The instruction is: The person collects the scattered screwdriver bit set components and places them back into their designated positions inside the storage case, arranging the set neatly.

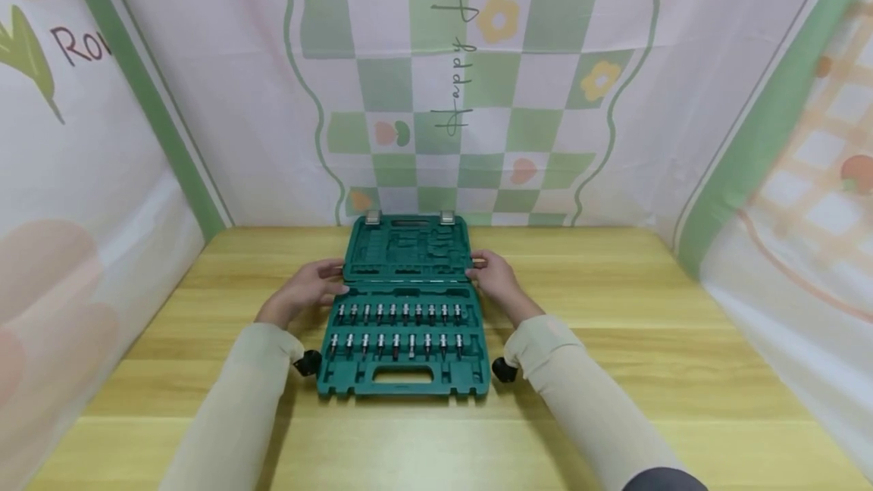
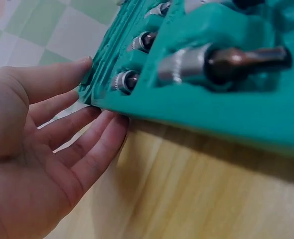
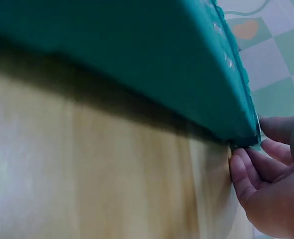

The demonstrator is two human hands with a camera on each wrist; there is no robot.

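Observation:
A green socket bit case [image 1: 402, 290] lies unfolded, with its lid [image 1: 409, 245] laid back. Two rows of silver-collared bit sockets [image 1: 405, 314] sit in the near half. My left hand [image 1: 310, 286] holds the case's left side near the hinge; in the left wrist view, its thumb is at the lid's edge and its fingertips [image 2: 118, 127] reach under the rim. On the opposite side, my right hand [image 1: 501, 279] grips the edge by the hinge. The right wrist view shows that thumb at the edge and bent fingers [image 3: 241, 172] under the corner.
The case is on a wood-grain table [image 1: 634, 324]. A printed cloth [image 1: 450, 82] hangs behind it, and more cloth covers both sides. Two silver latches [image 1: 446, 217] stick up from the lid's far edge. A handle slot [image 1: 402, 375] is at the near edge.

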